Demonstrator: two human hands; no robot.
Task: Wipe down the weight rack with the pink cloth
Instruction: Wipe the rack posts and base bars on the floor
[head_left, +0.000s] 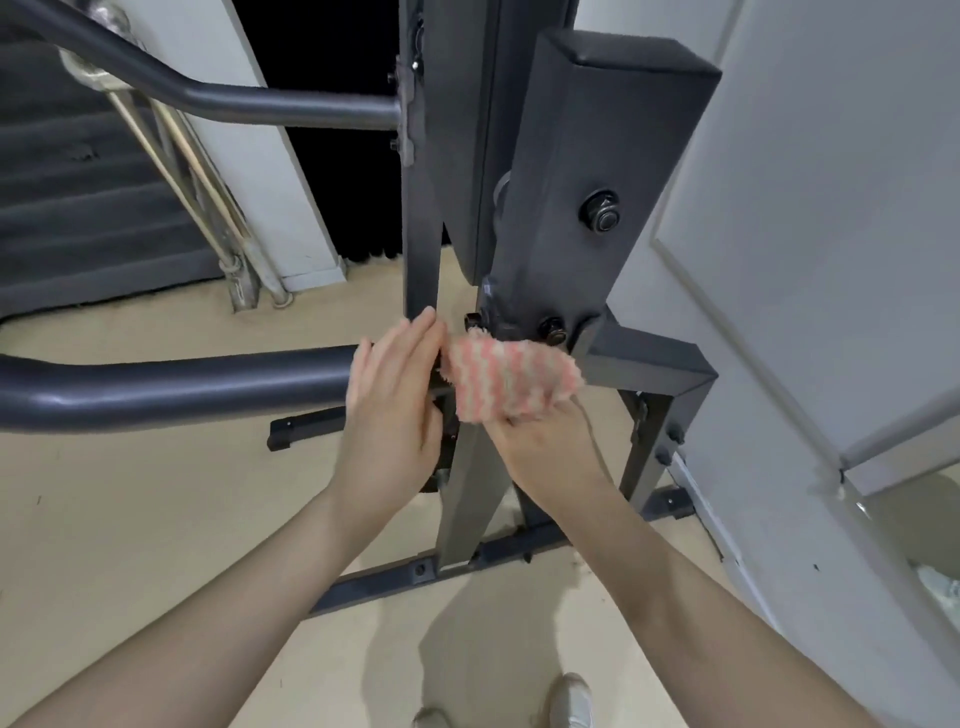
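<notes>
The dark grey metal weight rack (571, 171) stands upright in the middle of the view, its base frame bolted together on the floor. A fluffy pink-and-white striped cloth (511, 379) is bunched against the rack's lower joint, just below two bolts. My right hand (545, 441) grips the cloth from underneath. My left hand (392, 410) is held beside the cloth with straight fingers, its fingertips at the thin upright post (421, 249); whether they touch the cloth is unclear.
A thick grey tube (171, 387) runs out to the left at hand height, and another bent tube (208, 98) higher up. A white wall and door panel (831, 260) stand close on the right. Stairs lie at the far left. Beige floor (130, 519) and my shoes (571, 701) below.
</notes>
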